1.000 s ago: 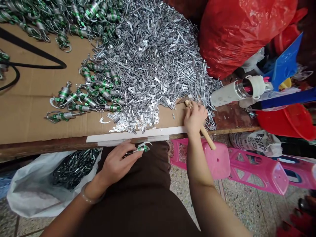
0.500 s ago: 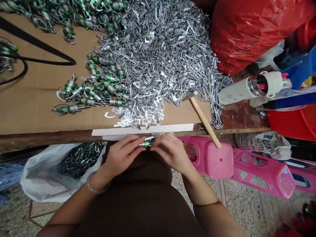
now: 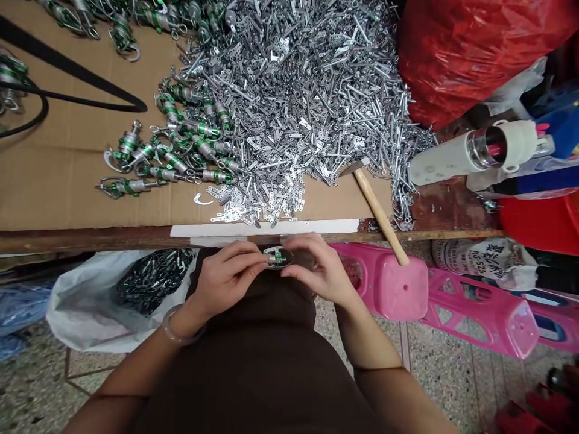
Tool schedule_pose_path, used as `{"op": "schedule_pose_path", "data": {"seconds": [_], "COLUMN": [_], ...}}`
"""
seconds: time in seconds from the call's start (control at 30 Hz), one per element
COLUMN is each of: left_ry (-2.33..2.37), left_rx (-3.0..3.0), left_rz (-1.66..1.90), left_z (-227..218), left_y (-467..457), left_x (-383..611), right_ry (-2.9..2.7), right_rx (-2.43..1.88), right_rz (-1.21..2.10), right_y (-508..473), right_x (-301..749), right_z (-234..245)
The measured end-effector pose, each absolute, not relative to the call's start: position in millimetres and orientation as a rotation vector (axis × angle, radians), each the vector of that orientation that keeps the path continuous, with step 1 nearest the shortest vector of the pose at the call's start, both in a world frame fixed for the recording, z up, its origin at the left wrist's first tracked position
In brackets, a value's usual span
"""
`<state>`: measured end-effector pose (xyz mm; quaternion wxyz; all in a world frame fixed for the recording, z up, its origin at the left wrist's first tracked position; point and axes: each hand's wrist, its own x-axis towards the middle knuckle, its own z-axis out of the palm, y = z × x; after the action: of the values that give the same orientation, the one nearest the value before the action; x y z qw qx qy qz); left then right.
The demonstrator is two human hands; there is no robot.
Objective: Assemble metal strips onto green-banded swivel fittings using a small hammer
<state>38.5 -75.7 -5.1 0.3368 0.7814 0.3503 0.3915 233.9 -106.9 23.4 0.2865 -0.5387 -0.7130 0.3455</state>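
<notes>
Over my lap, just below the table edge, my left hand (image 3: 233, 274) pinches a small green-and-silver metal fitting (image 3: 277, 258) between thumb and fingertips. A thin curved wire loop bows out at the fitting's right end, and a flat silver strip lies along its top. My right hand (image 3: 319, 268) is beside that end with thumb and forefinger spread apart around the loop; whether a fingertip touches it I cannot tell. On the cardboard ahead lie several similar green-and-silver fittings (image 3: 174, 158), a loose white hook-shaped piece (image 3: 203, 199) and a large heap of small metal parts (image 3: 289, 114).
A wooden-handled hammer (image 3: 380, 214) juts over the table edge. To the right are a white bottle (image 3: 446, 160), a red plastic bag (image 3: 479, 54) and pink stools (image 3: 402, 289). A white sack (image 3: 81, 307) of dark metal pieces stands below left. A black strap (image 3: 72, 75) crosses the cardboard.
My right fingers have come away from the fitting's right end and spread apart, baring the wire loop. My left hand keeps its pinch. The whole view has shifted slightly.
</notes>
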Motion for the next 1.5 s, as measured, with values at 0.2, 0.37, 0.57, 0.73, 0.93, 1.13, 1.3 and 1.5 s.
{"op": "schedule_pose_path", "data": {"seconds": [0.2, 0.37, 0.57, 0.73, 0.93, 1.13, 1.3, 1.5], "left_ry": [1.053, 1.112, 1.185, 1.073, 1.016, 0.938, 0.953, 0.880], "left_rx": [1.792, 1.791, 1.880, 1.996, 2.295, 2.783, 2.834, 2.753], "left_rz": [0.988, 0.880, 0.889, 0.914, 0.980, 0.940, 0.901, 0.984], "left_z": [-8.6, -5.8, -3.8, -8.1, -20.9, -46.0, -52.7, -57.6], "left_y": [-79.5, -83.7, -88.3, -87.3, -83.7, -74.2, -74.5, -81.0], "left_x": [44.6, 48.2, 51.2, 49.4, 42.1, 35.3, 35.4, 32.3], "right_ry": [-1.735, -1.860, -1.903, -1.926, -1.955, -1.916, -1.846, -1.761], "right_rx": [-1.664, -1.579, -1.536, -1.588, -1.788, -1.959, -2.065, -2.068], "right_rz": [0.615, 0.349, 0.315, 0.531, 0.698, 0.804, 0.817, 0.905], "right_y": [-120.6, -126.7, -129.9, -128.3, -118.2, -97.4, -91.4, -86.1], "right_x": [219.1, 211.4, 210.6, 211.0, 211.1, 209.7, 207.5, 209.3], "right_z": [7.1, 4.8, -1.3, 1.4, 2.9, 1.0, 6.8, 8.3]}}
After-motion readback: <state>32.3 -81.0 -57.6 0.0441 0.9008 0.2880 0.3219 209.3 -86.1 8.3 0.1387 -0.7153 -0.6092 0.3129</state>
